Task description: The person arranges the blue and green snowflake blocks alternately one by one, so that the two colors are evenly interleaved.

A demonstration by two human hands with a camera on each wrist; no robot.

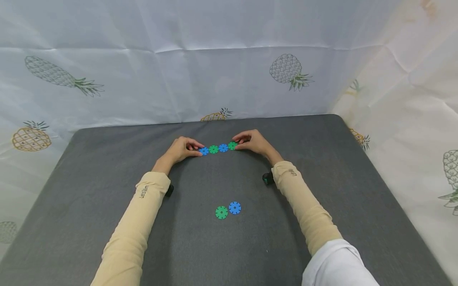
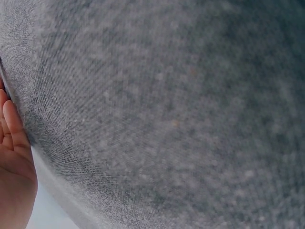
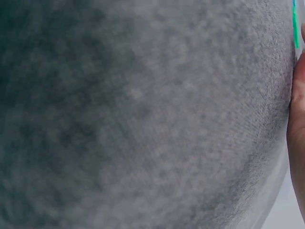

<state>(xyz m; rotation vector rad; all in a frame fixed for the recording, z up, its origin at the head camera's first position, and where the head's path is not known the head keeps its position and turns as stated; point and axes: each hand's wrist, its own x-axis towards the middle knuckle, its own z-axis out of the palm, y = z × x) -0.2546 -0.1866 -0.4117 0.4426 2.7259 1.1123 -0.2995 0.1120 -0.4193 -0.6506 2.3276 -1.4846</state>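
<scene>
A row of notched plastic discs lies near the far side of the grey table, alternating blue and green. At its left end, my left hand [image 1: 179, 150] pinches a blue disc [image 1: 204, 151] between thumb and fingers. A green disc [image 1: 213, 149] and another blue disc [image 1: 223, 148] make up the middle of the row. My right hand [image 1: 255, 142] pinches the green disc [image 1: 232, 145] at the right end. The left wrist view catches only part of the left hand [image 2: 16, 162] at its edge. In the right wrist view, a thin green disc edge [image 3: 295, 26] shows above the right hand [image 3: 298, 109].
Nearer the body, a loose green disc [image 1: 221, 212] and a loose blue disc [image 1: 235, 207] lie side by side on the grey tabletop [image 1: 200, 246]. A white curtain [image 1: 222, 83] with pineapple prints hangs behind the table's far edge and along its right side.
</scene>
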